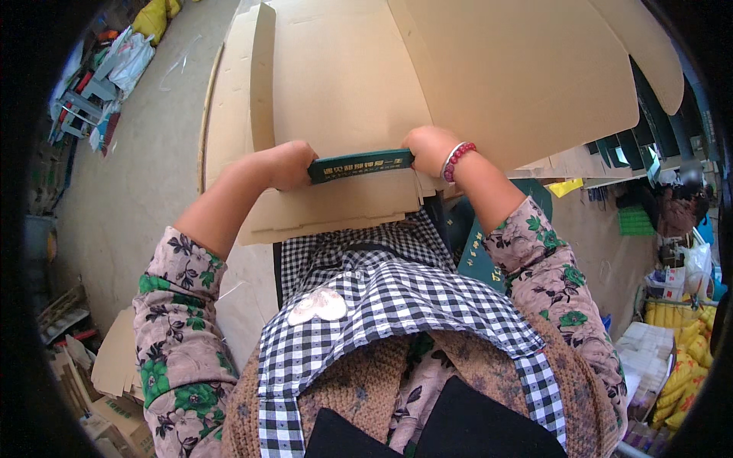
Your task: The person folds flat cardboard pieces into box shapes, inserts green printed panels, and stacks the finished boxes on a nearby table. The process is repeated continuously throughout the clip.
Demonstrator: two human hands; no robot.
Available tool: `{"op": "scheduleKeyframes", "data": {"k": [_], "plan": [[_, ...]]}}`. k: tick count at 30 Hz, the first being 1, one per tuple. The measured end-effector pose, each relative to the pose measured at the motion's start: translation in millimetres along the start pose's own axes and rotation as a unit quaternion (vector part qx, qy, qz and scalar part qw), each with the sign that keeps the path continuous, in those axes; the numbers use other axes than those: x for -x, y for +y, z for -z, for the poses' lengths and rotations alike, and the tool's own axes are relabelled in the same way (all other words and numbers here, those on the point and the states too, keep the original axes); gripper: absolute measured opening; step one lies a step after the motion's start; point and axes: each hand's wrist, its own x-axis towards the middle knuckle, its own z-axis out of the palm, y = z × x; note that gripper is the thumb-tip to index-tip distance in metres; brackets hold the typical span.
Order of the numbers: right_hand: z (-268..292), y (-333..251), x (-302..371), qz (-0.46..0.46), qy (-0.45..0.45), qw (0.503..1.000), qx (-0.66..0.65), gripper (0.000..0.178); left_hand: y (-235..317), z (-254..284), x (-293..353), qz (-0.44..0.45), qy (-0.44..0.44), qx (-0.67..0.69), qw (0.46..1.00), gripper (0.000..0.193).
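In front of me lies a large brown cardboard box blank [336, 69], its plain inner side facing up and its creased panels partly unfolded. Along its near edge a narrow flap stands raised, showing a dark green printed face [360, 166]. My left hand [292, 165] is closed round the left end of this flap. At the flap's right end, my right hand [432, 149], with a red bead bracelet and a silver bangle at the wrist, is closed too. Fingertips of both hands are hidden behind the cardboard. A notched flap [336, 214] hangs toward my checked apron.
Green printed cardboard [482, 256] leans beside my right forearm. Cardboard pieces [114, 355] are stacked at the lower left. Yellow bags [679, 374] and a green crate [635, 221] stand to the right, where another person [679, 210] is partly visible. White bags [131, 61] lie at the far left.
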Motion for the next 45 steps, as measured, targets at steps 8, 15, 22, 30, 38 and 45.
{"op": "scheduleKeyframes", "data": {"k": [8, 15, 22, 30, 38, 45], "plan": [[30, 111, -12, -0.083, 0.377, 0.888, 0.251, 0.024, 133, -86, -5, -0.344, 0.508, -0.035, 0.789, 0.043], [-20, -55, -35, 0.157, 0.284, 0.944, -0.061, 0.035, 96, -45, 46, -0.421, 0.566, 0.032, 0.708, 0.039], [-31, 63, -21, 0.322, 0.279, 0.901, 0.08, 0.015, -18, 6, 101, -0.223, 0.467, -0.15, 0.842, 0.042], [-27, 121, 59, 0.122, 0.284, 0.945, 0.108, 0.05, -34, 33, 26, -0.07, 0.295, -0.563, 0.769, 0.041], [-40, 127, 75, 0.169, 0.231, 0.955, -0.07, 0.014, 19, 44, -8, -0.104, 0.301, -0.297, 0.9, 0.01], [-45, 88, 61, 0.05, 0.293, 0.954, 0.047, 0.019, 21, -29, -4, -0.025, 0.437, -0.204, 0.876, 0.008]]}}
